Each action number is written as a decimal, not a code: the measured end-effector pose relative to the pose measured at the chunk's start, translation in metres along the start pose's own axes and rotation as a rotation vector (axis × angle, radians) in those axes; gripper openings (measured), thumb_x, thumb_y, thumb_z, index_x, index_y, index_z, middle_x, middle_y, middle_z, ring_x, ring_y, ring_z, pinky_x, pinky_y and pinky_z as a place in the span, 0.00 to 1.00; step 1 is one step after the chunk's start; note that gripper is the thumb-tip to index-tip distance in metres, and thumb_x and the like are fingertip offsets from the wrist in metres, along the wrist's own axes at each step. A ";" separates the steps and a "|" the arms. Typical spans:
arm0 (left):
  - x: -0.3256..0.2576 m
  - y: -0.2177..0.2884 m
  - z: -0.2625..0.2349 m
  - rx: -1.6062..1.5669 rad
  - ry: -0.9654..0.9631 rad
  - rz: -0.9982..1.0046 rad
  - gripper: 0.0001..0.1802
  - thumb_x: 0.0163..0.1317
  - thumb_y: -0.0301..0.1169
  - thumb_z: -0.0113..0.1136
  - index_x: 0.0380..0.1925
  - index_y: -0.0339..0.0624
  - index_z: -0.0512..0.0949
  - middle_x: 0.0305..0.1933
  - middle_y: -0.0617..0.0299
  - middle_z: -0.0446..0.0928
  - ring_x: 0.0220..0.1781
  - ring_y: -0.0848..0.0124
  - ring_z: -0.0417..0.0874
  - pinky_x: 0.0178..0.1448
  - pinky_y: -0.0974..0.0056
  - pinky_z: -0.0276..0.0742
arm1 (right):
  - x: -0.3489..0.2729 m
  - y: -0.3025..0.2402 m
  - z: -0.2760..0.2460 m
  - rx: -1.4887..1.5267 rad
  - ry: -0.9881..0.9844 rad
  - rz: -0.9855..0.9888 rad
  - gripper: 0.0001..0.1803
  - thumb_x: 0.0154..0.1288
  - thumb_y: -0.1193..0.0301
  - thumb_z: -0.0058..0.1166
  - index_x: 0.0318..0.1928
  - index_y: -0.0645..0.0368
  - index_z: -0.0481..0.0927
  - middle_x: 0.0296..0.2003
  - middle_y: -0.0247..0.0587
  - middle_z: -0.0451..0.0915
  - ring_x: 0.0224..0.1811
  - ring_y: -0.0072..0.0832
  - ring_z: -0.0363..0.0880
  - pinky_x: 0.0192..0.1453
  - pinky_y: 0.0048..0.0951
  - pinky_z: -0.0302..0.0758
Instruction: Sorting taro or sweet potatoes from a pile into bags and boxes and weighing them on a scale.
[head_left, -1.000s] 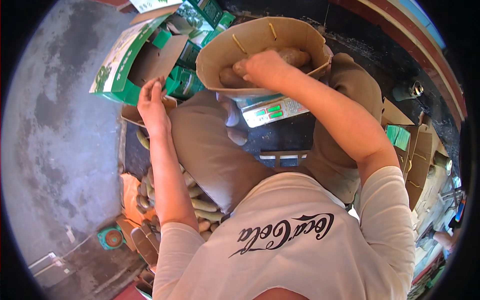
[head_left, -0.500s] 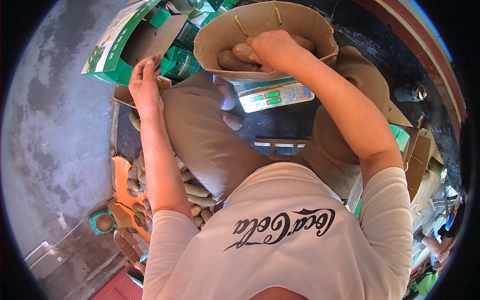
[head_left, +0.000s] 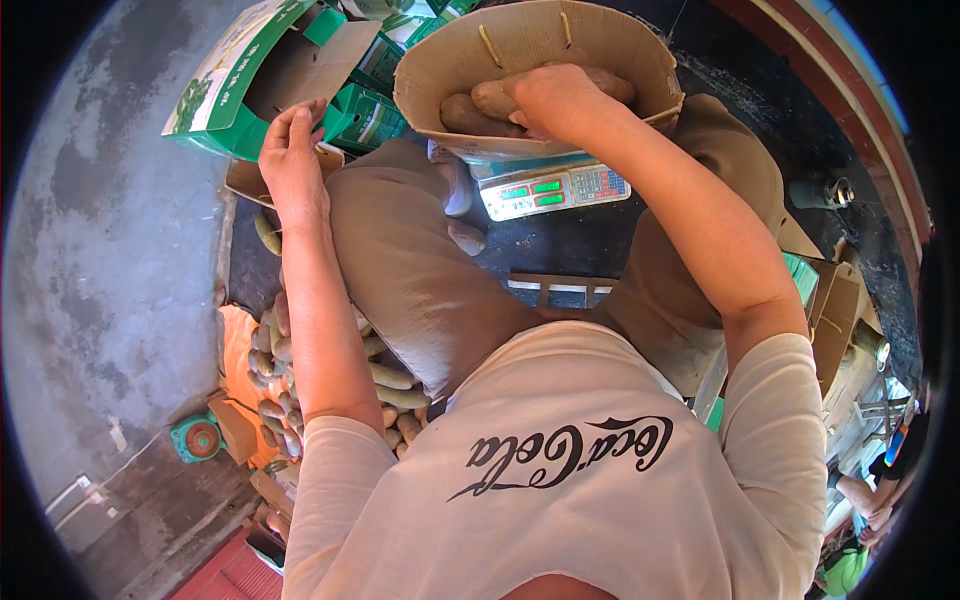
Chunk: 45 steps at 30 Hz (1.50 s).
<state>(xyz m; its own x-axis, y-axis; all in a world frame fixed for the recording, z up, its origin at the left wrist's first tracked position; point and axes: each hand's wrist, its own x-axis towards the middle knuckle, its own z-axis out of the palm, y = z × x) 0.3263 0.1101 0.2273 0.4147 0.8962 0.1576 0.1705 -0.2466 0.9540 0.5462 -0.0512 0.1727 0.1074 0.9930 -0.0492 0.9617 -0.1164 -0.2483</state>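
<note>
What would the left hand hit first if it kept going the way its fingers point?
Probably the green and white carton: the left hand points up-picture at its open brown flap, though the gap's depth is unclear.

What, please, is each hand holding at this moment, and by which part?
The right hand grips a brown tuber in the cardboard tray, over its top. The left hand holds nothing visible.

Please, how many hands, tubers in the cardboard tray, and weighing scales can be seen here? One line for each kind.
Person's own hands: 2, left hand and right hand
Visible tubers in the cardboard tray: 2
Weighing scale: 1
Total: 5
</note>
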 end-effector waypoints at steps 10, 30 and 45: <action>0.004 -0.005 -0.005 0.062 -0.001 0.011 0.15 0.64 0.35 0.50 0.43 0.35 0.74 0.47 0.53 0.77 0.51 0.66 0.77 0.55 0.65 0.70 | 0.000 -0.001 -0.003 -0.007 0.029 -0.019 0.12 0.57 0.63 0.54 0.37 0.56 0.79 0.32 0.44 0.81 0.40 0.39 0.80 0.41 0.39 0.76; 0.003 -0.004 0.008 0.085 -0.090 0.042 0.14 0.66 0.36 0.48 0.43 0.37 0.73 0.49 0.55 0.76 0.54 0.67 0.75 0.55 0.65 0.67 | -0.404 0.131 0.054 -0.243 0.492 1.280 0.18 0.57 0.66 0.53 0.48 0.55 0.73 0.43 0.45 0.76 0.46 0.44 0.74 0.48 0.40 0.71; -0.001 -0.002 0.037 0.065 -0.069 0.112 0.10 0.63 0.30 0.49 0.36 0.37 0.78 0.39 0.61 0.79 0.43 0.76 0.76 0.50 0.70 0.69 | -0.609 0.131 0.165 -0.060 -0.145 1.505 0.27 0.52 0.55 0.55 0.43 0.66 0.74 0.36 0.63 0.76 0.42 0.57 0.74 0.45 0.47 0.73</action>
<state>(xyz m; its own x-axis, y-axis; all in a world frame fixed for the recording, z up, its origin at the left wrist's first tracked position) 0.3590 0.0962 0.2163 0.4948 0.8348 0.2416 0.1765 -0.3687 0.9126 0.5649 -0.6751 0.0109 0.9499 -0.0584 -0.3070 -0.0099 -0.9875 0.1572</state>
